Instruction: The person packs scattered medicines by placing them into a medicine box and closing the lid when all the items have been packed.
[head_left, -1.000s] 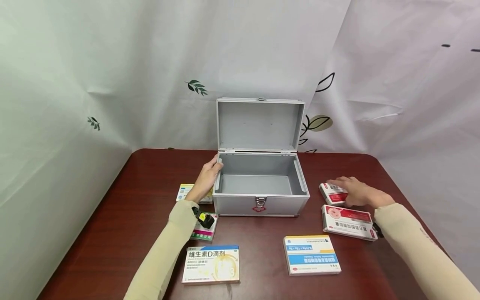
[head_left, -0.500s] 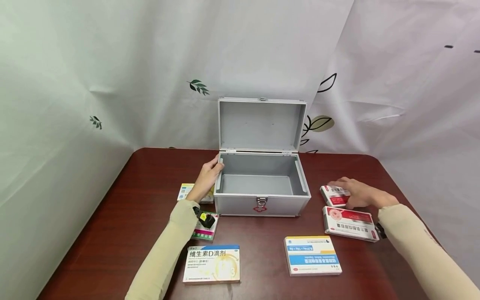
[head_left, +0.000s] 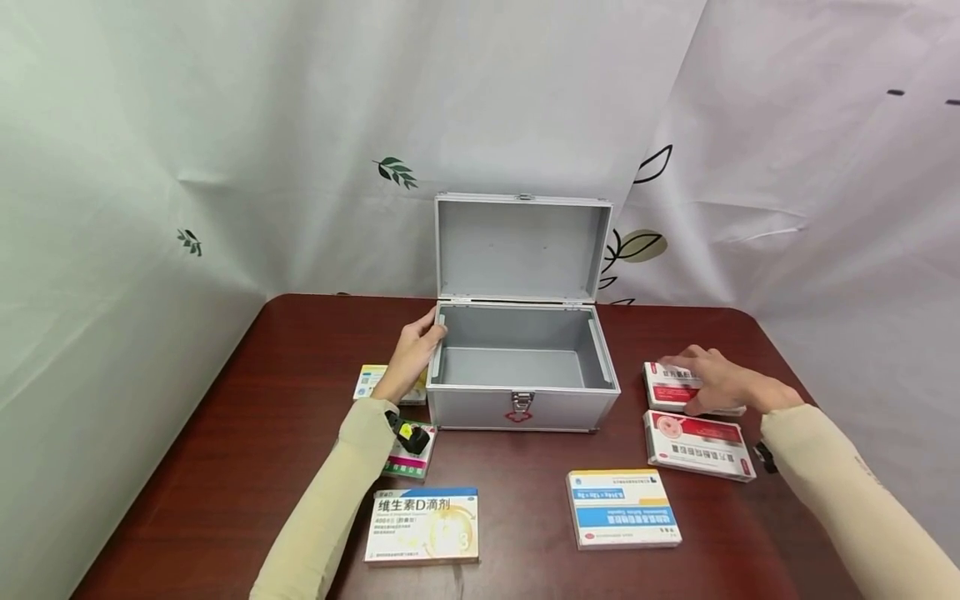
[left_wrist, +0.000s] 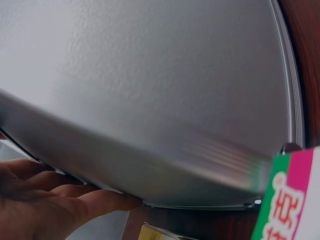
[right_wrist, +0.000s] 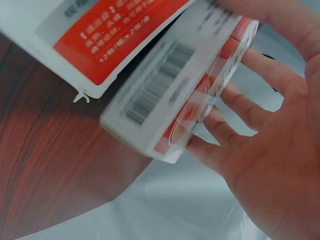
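Observation:
An aluminium case (head_left: 487, 412) stands with its lid raised and its inside bare. My left hand (head_left: 411, 354) grips its left wall, thumb over the rim; the left wrist view shows the fingers of that hand (left_wrist: 60, 200) along the metal side (left_wrist: 175, 75). Off to the right, my right hand (head_left: 716, 385) holds a red-and-white medicine box (head_left: 667, 390) between thumb and fingers. In the right wrist view this medicine box (right_wrist: 155, 95) is tilted, barcode end toward the camera. A second red-and-white medicine box (head_left: 697, 446) lies just nearer to me.
A blue-and-white medicine box (head_left: 624, 510) lies front right, a vitamin D drops box (head_left: 422, 527) front left. Left of the case are a green-and-pink box (head_left: 411, 458) and a yellow-and-white box (head_left: 369, 382), both partly behind my left arm. A pale curtain (head_left: 300, 150) surrounds the table.
My right hand has shifted slightly right and away from me. The red-and-white medicine box has moved with it, and more of it shows. The left hand stays on the case.

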